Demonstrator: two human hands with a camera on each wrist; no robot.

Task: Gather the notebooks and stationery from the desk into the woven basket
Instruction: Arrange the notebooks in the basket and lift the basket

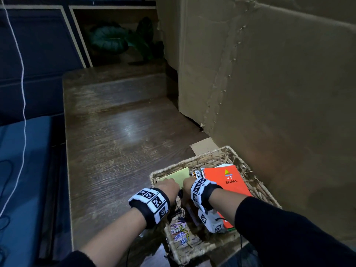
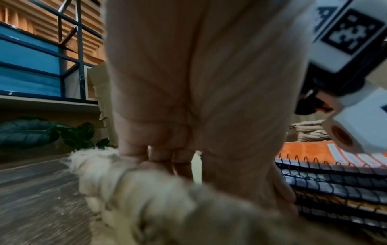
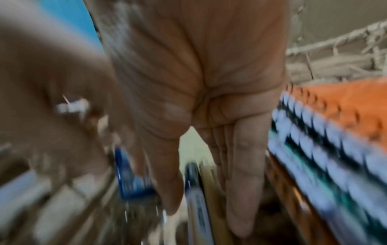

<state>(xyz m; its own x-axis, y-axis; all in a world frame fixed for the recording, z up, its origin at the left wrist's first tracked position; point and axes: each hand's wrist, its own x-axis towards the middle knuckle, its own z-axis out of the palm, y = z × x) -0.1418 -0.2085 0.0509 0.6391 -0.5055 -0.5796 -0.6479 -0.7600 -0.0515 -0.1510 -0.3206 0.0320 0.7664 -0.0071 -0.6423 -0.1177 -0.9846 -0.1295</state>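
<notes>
While both hands reach into the woven basket (image 1: 256,182), the left hand (image 1: 167,186) grips a yellow pad (image 1: 178,177); the right hand (image 1: 187,185) has straight, empty fingers.

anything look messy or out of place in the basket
Mostly tidy. The yellow pad stands tilted against the woven basket wall instead of lying flat, with both hands at it. The paper clips lie loose in the near corner.

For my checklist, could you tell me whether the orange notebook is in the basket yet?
In. The orange notebook lies flat inside the basket, on top of other spiral notebooks, with the woven rim around it.
</notes>
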